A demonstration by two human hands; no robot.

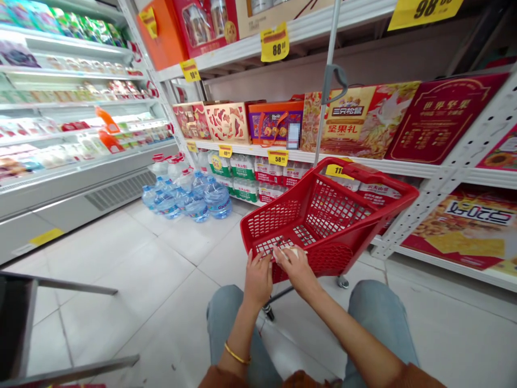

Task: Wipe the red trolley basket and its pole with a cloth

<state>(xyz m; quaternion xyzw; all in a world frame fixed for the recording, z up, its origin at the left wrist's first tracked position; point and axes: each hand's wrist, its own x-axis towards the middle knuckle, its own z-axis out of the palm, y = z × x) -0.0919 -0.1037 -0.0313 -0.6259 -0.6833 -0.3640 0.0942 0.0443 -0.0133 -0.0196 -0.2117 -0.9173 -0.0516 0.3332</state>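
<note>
**Handwork at the cart, completion unconfirmed**

From my remote feed: the red shopping cart [343, 258] stands on the floor tiles [161, 302] before the knees. Left hand [259, 277]: fingers bent at the near edge; firm hold or light touch, I cannot tell. Right hand [298, 272]: fingers curled beside it, over a small pale piece [301, 251]; grip unclear. Done, I judge: both hands in position. Outstanding: the handling itself; I see no finished result.
</note>
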